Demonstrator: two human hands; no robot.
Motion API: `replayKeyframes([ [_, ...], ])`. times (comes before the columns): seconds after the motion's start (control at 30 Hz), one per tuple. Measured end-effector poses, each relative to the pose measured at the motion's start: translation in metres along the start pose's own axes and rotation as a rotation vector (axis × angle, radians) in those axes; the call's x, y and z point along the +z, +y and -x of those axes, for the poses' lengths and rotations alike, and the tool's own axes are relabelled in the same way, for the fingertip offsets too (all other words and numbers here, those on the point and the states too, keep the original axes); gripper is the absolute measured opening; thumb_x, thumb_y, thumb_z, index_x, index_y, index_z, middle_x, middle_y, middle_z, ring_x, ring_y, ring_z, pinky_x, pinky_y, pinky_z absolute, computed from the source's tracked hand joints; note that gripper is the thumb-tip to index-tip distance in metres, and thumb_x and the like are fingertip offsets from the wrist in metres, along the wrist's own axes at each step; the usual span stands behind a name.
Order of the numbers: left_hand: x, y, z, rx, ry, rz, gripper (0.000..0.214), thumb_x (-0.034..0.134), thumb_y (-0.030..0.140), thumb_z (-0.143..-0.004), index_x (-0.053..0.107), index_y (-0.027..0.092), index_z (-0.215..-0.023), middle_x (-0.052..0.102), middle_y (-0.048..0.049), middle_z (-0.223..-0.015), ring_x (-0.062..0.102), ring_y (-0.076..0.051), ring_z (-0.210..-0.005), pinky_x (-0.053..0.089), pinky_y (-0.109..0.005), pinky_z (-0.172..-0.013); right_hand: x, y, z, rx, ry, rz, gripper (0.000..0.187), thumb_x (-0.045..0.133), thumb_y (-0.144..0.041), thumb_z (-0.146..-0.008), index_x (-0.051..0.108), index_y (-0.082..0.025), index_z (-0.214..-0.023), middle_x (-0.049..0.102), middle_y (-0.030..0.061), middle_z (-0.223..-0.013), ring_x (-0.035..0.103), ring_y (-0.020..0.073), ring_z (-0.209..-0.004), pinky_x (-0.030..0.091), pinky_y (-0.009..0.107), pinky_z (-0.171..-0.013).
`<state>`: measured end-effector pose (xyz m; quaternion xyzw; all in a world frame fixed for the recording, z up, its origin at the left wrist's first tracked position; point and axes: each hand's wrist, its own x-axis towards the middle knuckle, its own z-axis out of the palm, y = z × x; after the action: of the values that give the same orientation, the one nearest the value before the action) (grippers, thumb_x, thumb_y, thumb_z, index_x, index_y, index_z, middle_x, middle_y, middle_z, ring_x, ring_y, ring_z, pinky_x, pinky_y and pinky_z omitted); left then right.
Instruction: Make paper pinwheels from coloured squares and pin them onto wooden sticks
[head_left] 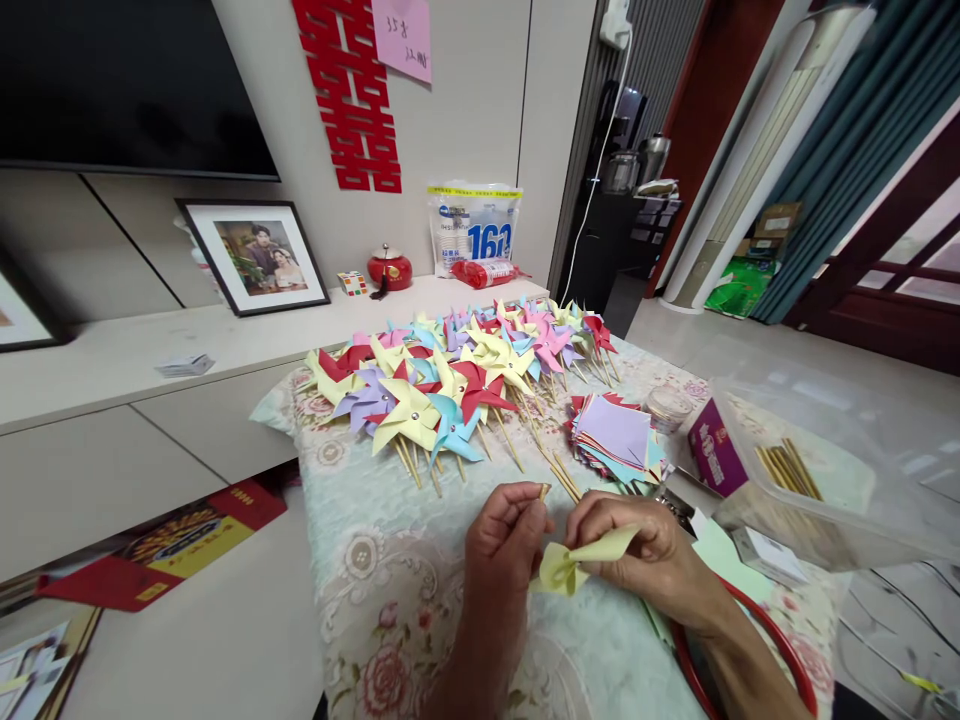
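In my right hand [649, 555] is a pale yellow paper pinwheel [562, 568], its corners folded in and pinched between my fingers. My left hand [506, 535] is closed just left of it, with the tip of a thin wooden stick [545, 491] showing between thumb and forefinger; the rest of that stick is hidden. Beyond my hands lie many finished paper pinwheels [412, 415] on sticks, in yellow, red, blue, purple and pink. A stack of coloured paper squares [611, 435] sits past my right hand, with a few loose sticks [564, 478] beside it.
At the right stands a clear plastic bin [780, 505] with wooden sticks [791, 470] and a purple box [716, 447]. A small white box [769, 556] is in front of it. A red ring-shaped handle [780, 640] lies near my right forearm. Behind the table runs a white cabinet [247, 345].
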<state>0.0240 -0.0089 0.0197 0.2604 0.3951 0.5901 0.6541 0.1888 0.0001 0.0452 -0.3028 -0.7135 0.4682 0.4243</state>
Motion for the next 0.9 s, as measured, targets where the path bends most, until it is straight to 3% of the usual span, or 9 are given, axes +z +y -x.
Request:
replayKeyframes([
  [0.37, -0.001, 0.002, 0.003, -0.042, 0.005, 0.082, 0.025, 0.082, 0.034, -0.071, 0.066, 0.017, -0.079, 0.059, 0.0042, -0.058, 0.043, -0.005, -0.049, 0.031, -0.017, -0.049, 0.001, -0.003, 0.000, 0.005, -0.032, 0.008, 0.007, 0.073, -0.022, -0.086, 0.072, -0.018, -0.081, 0.071, 0.0048, -0.081, 0.065, 0.0157, -0.073, 0.049, 0.026, -0.067],
  [0.6, 0.002, 0.006, 0.000, -0.071, 0.005, 0.211, 0.030, 0.088, 0.030, -0.066, 0.070, 0.016, -0.085, 0.065, 0.0024, -0.066, 0.051, -0.005, -0.052, 0.037, -0.016, -0.050, -0.004, -0.001, 0.003, 0.059, -0.071, -0.126, 0.006, 0.076, -0.023, -0.083, 0.073, -0.018, -0.081, 0.071, 0.0050, -0.087, 0.064, 0.0149, -0.075, 0.048, 0.025, -0.067],
  [0.77, -0.004, 0.011, -0.009, -0.023, 0.027, 0.447, 0.042, 0.092, 0.014, -0.053, 0.073, 0.015, -0.090, 0.069, -0.0005, -0.082, 0.062, -0.008, -0.068, 0.051, -0.018, -0.062, -0.003, 0.004, 0.005, 0.154, -0.147, -0.078, 0.005, 0.079, -0.021, -0.079, 0.074, -0.019, -0.080, 0.069, 0.0049, -0.097, 0.063, 0.0157, -0.084, 0.049, 0.027, -0.075],
  [0.9, -0.007, 0.012, -0.012, -0.013, 0.048, 0.522, 0.042, 0.092, 0.008, -0.053, 0.073, 0.017, -0.089, 0.067, 0.0022, -0.084, 0.064, -0.007, -0.072, 0.057, -0.025, -0.081, 0.002, 0.006, 0.003, 0.222, -0.258, -0.061, 0.007, 0.080, -0.018, -0.076, 0.077, -0.019, -0.082, 0.069, 0.0050, -0.104, 0.065, 0.0183, -0.092, 0.049, 0.030, -0.082],
])
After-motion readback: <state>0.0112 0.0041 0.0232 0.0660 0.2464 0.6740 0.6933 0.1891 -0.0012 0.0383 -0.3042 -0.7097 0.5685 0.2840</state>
